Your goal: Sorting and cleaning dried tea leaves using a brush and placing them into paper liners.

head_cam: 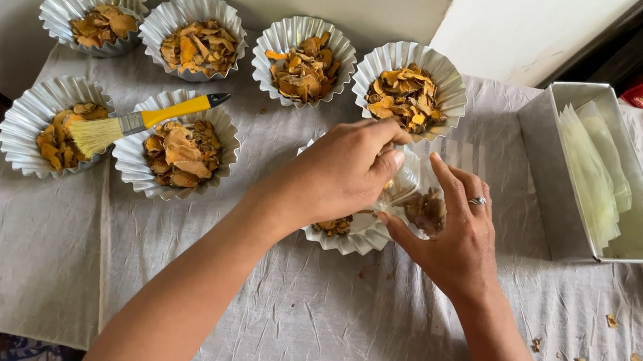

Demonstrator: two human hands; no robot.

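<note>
I'm filling a small clear bag over the near foil cup. My left hand pinches dried chips at its mouth; my right hand grips the bag open. Next, I judge, the pinch must drop cleanly inside.

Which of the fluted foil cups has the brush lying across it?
The front-row middle foil cup: the yellow-handled brush lies across its rim, bristles over the front-left cup. No other cup has anything on it.
</note>
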